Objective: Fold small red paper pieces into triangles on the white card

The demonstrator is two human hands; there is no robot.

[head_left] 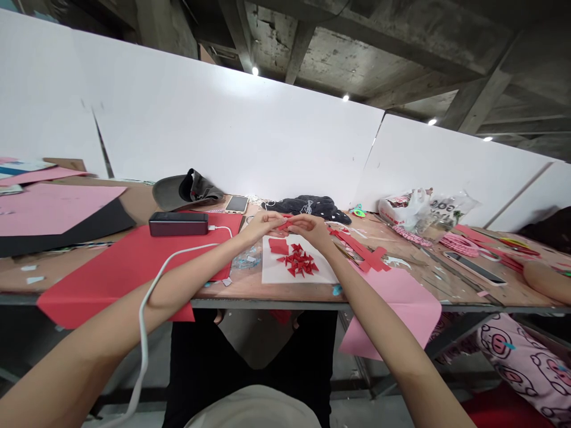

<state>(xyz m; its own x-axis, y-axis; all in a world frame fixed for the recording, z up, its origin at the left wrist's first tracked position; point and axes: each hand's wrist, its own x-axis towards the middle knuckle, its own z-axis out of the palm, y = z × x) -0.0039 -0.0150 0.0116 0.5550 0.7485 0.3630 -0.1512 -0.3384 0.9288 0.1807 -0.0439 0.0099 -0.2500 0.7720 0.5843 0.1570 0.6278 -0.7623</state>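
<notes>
Stretching across the whole view, the counter (247, 291) is cut off at both the left and the right edge. On it lies a large red sheet (120, 267), partly covered by the person's left arm (200, 270); the right arm (372, 312) hides some of the pink sheet (410, 297). Between the arms is a white sheet (272, 274). At far right, another person's arm (548, 279) is cut off, so I cannot tell what it does. On the white sheet, the heap of folded red pieces (300, 261) overlaps too much for counting. Just beyond it, the left hand (264, 223) and the right hand (312, 229) meet, their fingertips pinching a small red paper (284, 224), whose shape is mostly hidden by the fingers.
</notes>
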